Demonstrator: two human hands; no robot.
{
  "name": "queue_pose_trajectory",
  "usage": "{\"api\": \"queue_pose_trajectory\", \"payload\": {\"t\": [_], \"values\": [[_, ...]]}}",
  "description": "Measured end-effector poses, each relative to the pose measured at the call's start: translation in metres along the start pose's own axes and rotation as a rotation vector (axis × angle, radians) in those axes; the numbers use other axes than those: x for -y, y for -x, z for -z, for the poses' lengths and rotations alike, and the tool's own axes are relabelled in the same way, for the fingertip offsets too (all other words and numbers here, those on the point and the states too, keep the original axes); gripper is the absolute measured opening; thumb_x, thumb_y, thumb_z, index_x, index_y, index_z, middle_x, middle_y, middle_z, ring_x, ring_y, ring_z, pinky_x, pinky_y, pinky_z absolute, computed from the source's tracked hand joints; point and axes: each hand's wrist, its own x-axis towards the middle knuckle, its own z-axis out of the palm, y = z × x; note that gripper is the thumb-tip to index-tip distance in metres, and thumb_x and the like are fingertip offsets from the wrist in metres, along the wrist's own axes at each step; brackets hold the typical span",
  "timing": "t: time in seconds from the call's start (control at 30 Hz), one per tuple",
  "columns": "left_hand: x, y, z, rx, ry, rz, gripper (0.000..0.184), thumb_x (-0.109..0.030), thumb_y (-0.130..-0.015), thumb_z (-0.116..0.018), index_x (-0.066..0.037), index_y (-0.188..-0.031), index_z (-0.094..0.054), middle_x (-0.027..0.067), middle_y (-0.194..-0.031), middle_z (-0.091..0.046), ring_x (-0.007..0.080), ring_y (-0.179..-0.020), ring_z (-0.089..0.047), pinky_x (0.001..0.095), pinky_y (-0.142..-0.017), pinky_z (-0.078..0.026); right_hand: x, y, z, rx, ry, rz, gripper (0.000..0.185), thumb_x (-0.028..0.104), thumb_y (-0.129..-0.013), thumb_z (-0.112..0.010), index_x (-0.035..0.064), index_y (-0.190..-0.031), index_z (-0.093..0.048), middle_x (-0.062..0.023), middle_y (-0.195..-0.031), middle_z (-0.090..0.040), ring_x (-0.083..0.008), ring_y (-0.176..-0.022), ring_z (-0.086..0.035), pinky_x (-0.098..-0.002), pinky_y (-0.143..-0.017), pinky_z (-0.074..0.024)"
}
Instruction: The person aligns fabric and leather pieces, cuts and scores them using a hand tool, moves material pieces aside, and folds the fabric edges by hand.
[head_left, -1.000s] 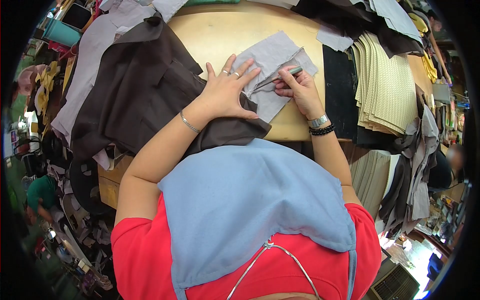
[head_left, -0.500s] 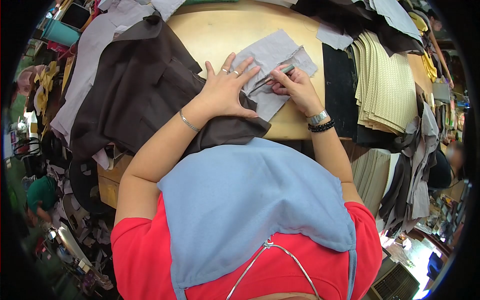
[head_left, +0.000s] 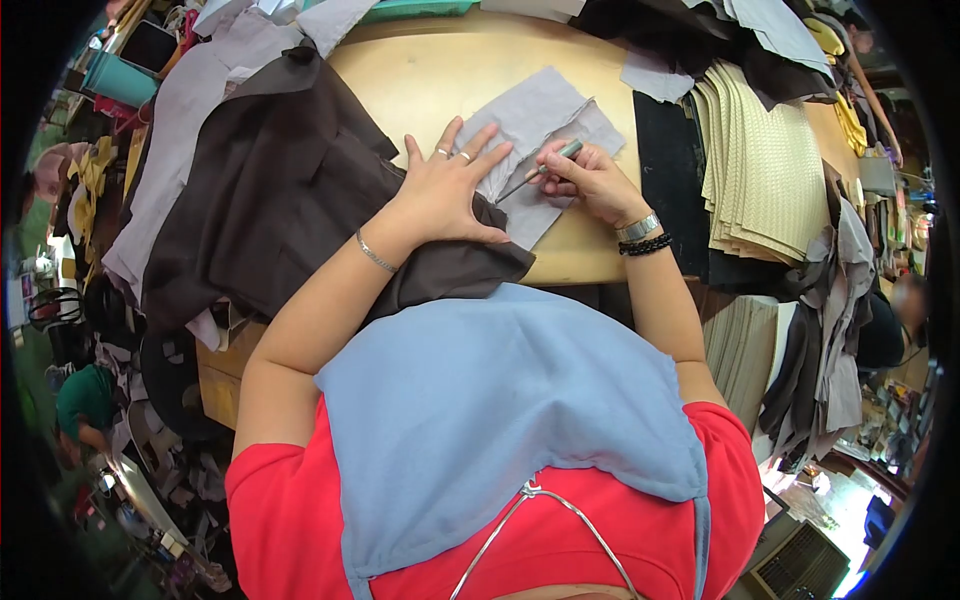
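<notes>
My left hand (head_left: 450,190) lies with spread fingers on a dark brown piece of material (head_left: 290,190), its fingertips reaching over a light grey sheet (head_left: 530,105). In my right hand (head_left: 590,185) is an awl-like tool (head_left: 568,150) with a grey-green handle and a thin shaft, pinched between thumb and fingers. The shaft slants down and left toward the edge where the brown material meets the grey sheet. Whether its tip touches the material is too small to tell. The grey sheet has a raised fold on its right side.
A pale wooden tabletop (head_left: 400,60) lies beneath the work. To the right are a black panel (head_left: 670,180) and a stack of cream textured sheets (head_left: 765,170). More grey pieces (head_left: 180,110) hang at left. Another person in a green top (head_left: 85,400) is far left.
My right hand has shifted slightly and the tool now slants more steeply, its handle a little left and lower. The left hand stays spread on the brown material. The whole view moved slightly.
</notes>
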Motion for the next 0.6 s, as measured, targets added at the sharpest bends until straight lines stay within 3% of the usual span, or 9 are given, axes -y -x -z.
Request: {"api": "queue_pose_trajectory", "payload": {"t": [0.17,0.27,0.4,0.5,0.6], "values": [[0.001,0.000,-0.002,-0.002,0.000,-0.001,0.114,-0.074,-0.055,-0.074,-0.024,-0.150,-0.034,0.0037,-0.160,-0.023,0.0400,-0.146,-0.017,0.0825,-0.098,-0.017,-0.009,0.015,0.007,0.137,-0.424,0.116,0.022,0.030,-0.098,-0.060,0.0084,-0.102,-0.062,-0.0043,-0.088,-0.068,-0.0090,-0.076,-0.062,-0.0323,-0.081,-0.0566],[0.002,0.000,-0.002,-0.009,0.010,-0.012,0.112,-0.074,-0.056,-0.074,-0.023,-0.149,-0.036,0.0055,-0.159,-0.025,0.0407,-0.146,-0.018,0.0817,-0.099,-0.016,-0.007,0.025,0.008,-0.325,-0.458,0.264,0.021,0.026,-0.096,-0.063,0.0076,-0.105,-0.059,-0.0056,-0.092,-0.067,-0.0113,-0.079,-0.063,-0.0354,-0.080,-0.0582],[-0.002,-0.007,0.005,-0.016,0.086,0.044,0.100,-0.070,-0.062,-0.073,-0.020,-0.144,-0.045,0.0084,-0.155,-0.034,0.0389,-0.145,-0.023,0.0803,-0.102,-0.013,0.005,0.039,0.010,-0.519,-0.180,0.316,0.028,0.017,-0.094,-0.065,0.0061,-0.117,-0.053,-0.0102,-0.102,-0.068,-0.0125,-0.085,-0.065,-0.0338,-0.076,-0.0584],[-0.003,-0.024,-0.001,-0.133,0.069,0.052,0.087,-0.067,-0.068,-0.070,-0.019,-0.138,-0.052,0.0073,-0.153,-0.038,0.0350,-0.144,-0.027,0.0783,-0.103,-0.013,0.007,0.041,0.004,-0.549,-0.006,0.397,0.024,0.013,-0.093,-0.066,0.0037,-0.113,-0.056,-0.0102,-0.099,-0.069,-0.0123,-0.084,-0.066,-0.0286,-0.075,-0.0572],[-0.011,-0.034,-0.005,-0.153,0.088,0.030,0.087,-0.067,-0.070,-0.069,-0.021,-0.140,-0.050,0.0062,-0.154,-0.036,0.0294,-0.145,-0.028,0.0781,-0.104,-0.014,0.008,0.032,-0.005,-0.562,0.141,0.475,0.020,0.011,-0.093,-0.066,0.0026,-0.109,-0.058,-0.0084,-0.095,-0.070,-0.0120,-0.083,-0.067,-0.0251,-0.074,-0.0557]]}}
